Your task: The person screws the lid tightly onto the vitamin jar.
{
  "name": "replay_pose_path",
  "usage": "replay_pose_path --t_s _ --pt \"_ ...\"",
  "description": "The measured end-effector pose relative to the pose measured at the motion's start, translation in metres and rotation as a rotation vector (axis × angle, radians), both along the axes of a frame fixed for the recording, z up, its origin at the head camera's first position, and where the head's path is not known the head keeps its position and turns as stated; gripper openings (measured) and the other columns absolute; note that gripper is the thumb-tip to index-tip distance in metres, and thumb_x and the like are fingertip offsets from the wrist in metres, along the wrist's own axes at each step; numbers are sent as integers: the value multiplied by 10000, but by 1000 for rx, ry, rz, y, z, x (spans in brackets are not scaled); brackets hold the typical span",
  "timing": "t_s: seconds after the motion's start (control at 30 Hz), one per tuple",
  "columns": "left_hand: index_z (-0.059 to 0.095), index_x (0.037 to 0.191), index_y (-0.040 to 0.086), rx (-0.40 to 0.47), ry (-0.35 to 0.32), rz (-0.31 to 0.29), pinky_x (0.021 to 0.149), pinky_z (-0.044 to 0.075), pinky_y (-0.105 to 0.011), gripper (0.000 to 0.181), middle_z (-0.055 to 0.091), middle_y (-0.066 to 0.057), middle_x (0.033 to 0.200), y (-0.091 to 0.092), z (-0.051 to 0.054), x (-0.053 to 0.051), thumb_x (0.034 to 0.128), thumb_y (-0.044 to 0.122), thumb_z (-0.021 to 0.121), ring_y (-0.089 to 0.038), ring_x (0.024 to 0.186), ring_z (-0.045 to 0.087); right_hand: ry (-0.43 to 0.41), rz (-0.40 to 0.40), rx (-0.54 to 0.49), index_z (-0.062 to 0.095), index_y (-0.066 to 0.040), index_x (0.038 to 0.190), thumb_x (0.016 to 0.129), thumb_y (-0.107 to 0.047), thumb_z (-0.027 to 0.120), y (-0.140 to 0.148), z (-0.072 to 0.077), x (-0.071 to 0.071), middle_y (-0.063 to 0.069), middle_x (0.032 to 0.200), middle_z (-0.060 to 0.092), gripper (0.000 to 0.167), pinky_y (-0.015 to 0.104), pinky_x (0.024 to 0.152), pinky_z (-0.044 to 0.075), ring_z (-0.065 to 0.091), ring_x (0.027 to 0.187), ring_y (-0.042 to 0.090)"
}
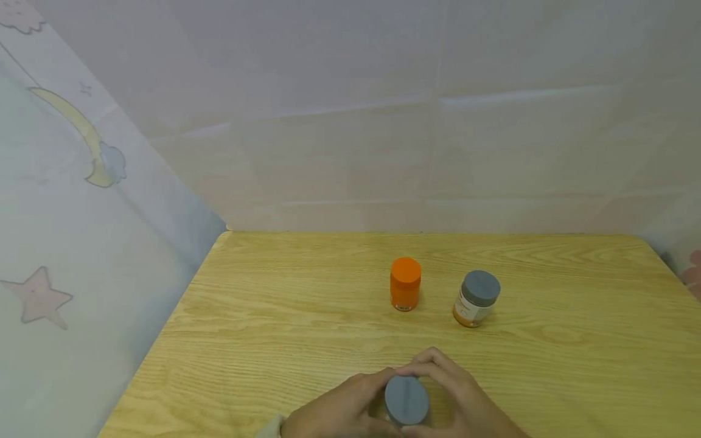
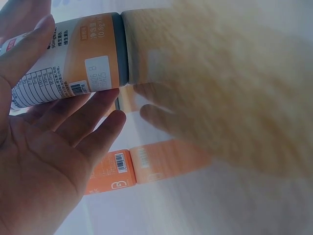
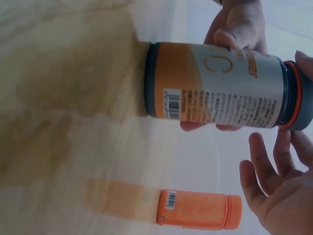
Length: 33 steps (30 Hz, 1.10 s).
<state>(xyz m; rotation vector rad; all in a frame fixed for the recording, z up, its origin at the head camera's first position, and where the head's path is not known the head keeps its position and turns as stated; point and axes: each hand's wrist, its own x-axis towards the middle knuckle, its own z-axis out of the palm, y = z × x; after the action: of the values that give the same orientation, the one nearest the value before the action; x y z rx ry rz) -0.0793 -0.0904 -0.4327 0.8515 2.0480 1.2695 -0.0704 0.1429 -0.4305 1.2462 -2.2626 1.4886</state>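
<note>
A vitamin jar with a grey lid (image 1: 406, 399) stands upright near the front of the table, between both hands. My left hand (image 1: 345, 406) grips its body; in the left wrist view, the thumb lies across the white and orange label (image 2: 73, 58). With thumb and fingers, my right hand (image 1: 459, 398) holds the lid rim. The right wrist view shows the jar body (image 3: 220, 85) on the tabletop, with a red-orange ring (image 3: 295, 95) just beneath the lid (image 3: 306, 105). Several right fingers (image 3: 261, 164) extend away from the jar there.
An orange jar (image 1: 405, 285) stands farther back on the wood-grain table (image 1: 274, 328). To its right is a second grey-lidded jar (image 1: 476, 299) with a white and orange label. A pale wall covering (image 1: 328, 152) rises behind the table, and a patterned one (image 1: 98, 243) at left.
</note>
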Motion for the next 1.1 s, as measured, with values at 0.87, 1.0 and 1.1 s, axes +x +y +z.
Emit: replay_pose_path --t_s 0.87,1.0,1.1 --pt "457 1423 301 -20 19 13 1009 441 -203 601 624 164 1294 2 -2 1 890 363 728 48 1134 558 -35 -13 -125 547 -19 1271 699 -145 902 -2 -16 5 13 1164 588 685 203 962 447 549 1054 86" --pt "450 1426 297 -22 44 10 1007 445 -206 607 630 160 1284 1 -2 2 889 374 725 47 1128 563 -72 -4 -76 546 -50 1323 715 -129 887 1 -13 6 3 1223 586 701 221 980 455 546 1110 81" --pt "430 1439 303 -27 72 3 1018 445 -216 624 609 155 1321 1 -2 2 891 391 715 36 1163 552 -111 12 -29 516 -77 1386 740 -117 870 4 -10 6 3 1302 572 737 231 1004 458 530 1184 60"
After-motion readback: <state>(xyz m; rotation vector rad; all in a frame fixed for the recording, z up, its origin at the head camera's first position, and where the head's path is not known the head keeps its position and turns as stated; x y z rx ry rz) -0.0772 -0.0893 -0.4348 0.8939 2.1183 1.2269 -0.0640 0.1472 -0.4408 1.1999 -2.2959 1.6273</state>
